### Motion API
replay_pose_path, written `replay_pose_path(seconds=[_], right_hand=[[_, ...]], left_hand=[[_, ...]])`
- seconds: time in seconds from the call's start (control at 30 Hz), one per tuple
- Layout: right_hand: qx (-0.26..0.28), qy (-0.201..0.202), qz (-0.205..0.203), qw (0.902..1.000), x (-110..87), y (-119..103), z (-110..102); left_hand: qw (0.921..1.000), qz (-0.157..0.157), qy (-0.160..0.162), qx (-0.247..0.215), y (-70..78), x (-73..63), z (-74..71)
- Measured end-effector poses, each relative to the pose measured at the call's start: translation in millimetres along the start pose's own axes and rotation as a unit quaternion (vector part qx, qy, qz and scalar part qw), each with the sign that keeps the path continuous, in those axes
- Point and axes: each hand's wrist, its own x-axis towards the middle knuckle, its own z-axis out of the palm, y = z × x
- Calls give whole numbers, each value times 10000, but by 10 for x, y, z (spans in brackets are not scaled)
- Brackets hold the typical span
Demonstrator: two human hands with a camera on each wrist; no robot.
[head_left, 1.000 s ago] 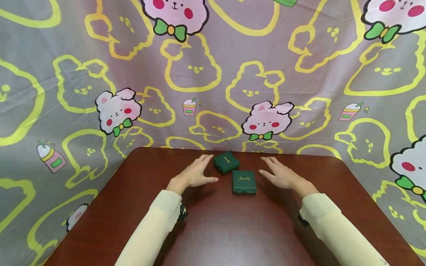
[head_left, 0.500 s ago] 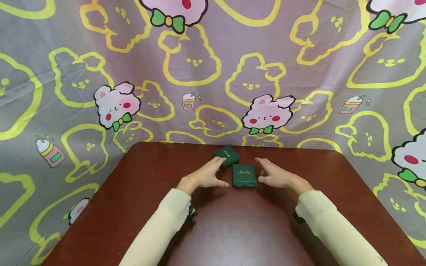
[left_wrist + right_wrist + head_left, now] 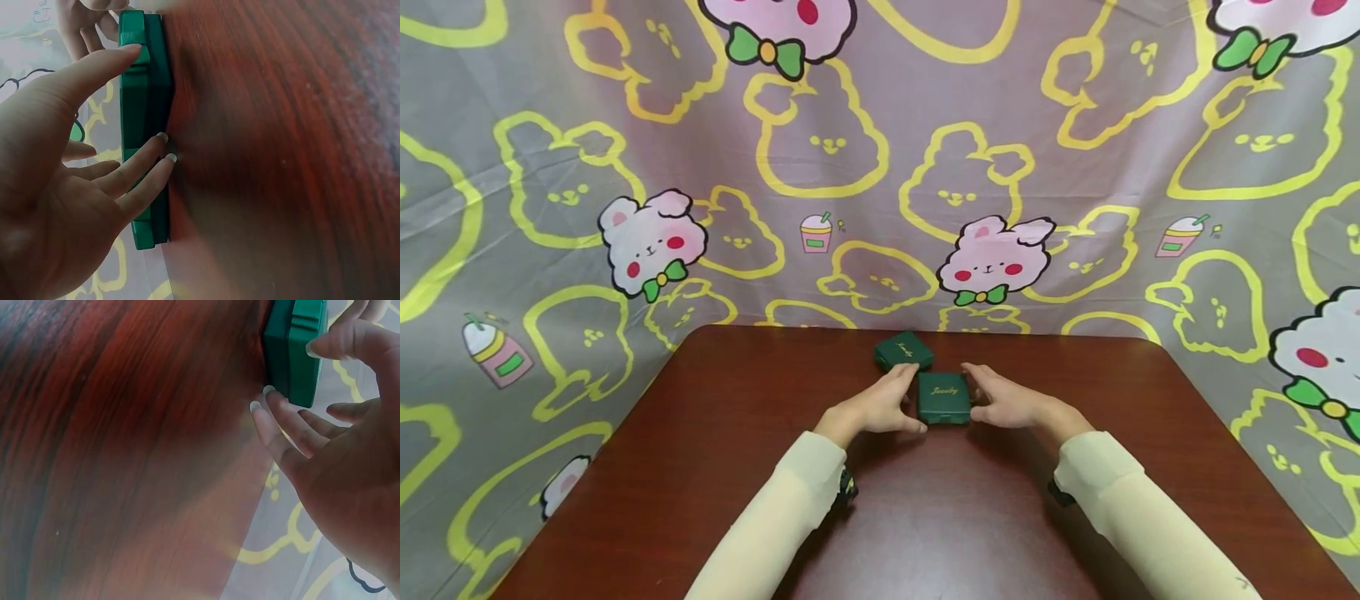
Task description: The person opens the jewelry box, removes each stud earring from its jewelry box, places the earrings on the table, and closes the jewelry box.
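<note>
Two dark green jewelry boxes with gold lettering lie lid up on the brown table. The nearer box [image 3: 943, 398] sits squarely between the two hands. My left hand [image 3: 880, 404] is at its left side, fingers extended and thumb [image 3: 125, 56] spread towards the front; these fingers overlap green casing in the left wrist view. At the right side is my right hand [image 3: 1011, 402], its thumb [image 3: 325, 345] right at the box's front corner and its fingers loosely extended. The farther box [image 3: 903, 351] is turned at an angle just behind, close to the left fingertips.
The brown wooden table [image 3: 775, 375] ends at the back against a grey cloth [image 3: 865, 208] printed with yellow outlines and white rabbits, which also hangs along both sides. Each wrist carries a dark strap device, such as the left wrist device [image 3: 847, 486], below a pale sleeve.
Both hands have moved inward, the left to the right and the right to the left, closing in on the nearer box. The boxes keep their places; the head view has shifted slightly.
</note>
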Motion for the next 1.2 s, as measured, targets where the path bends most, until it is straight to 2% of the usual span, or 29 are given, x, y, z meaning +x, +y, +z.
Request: replay_pose_path(seconds=[0.17, 0.37, 0.6, 0.8, 1.03, 1.2], right_hand=[[71, -33, 8, 10000, 16, 3, 7], [276, -27, 198, 9994, 23, -18, 32], [-52, 139, 120, 9998, 70, -26, 84], [-194, 304, -35, 9993, 89, -23, 70], [-163, 353, -51, 9992, 88, -21, 64], [-173, 361, -25, 9992, 86, -3, 75]], left_hand=[[9999, -70, 23, -76, -1, 40, 18], [9998, -80, -34, -201, -24, 80, 40], [9998, 3, -35, -211, -32, 92, 57], [9998, -100, -8, -185, -16, 122, 53], [9997, -226, -84, 57, -15, 135, 75], [9997, -121, -50, 222, -12, 135, 78]])
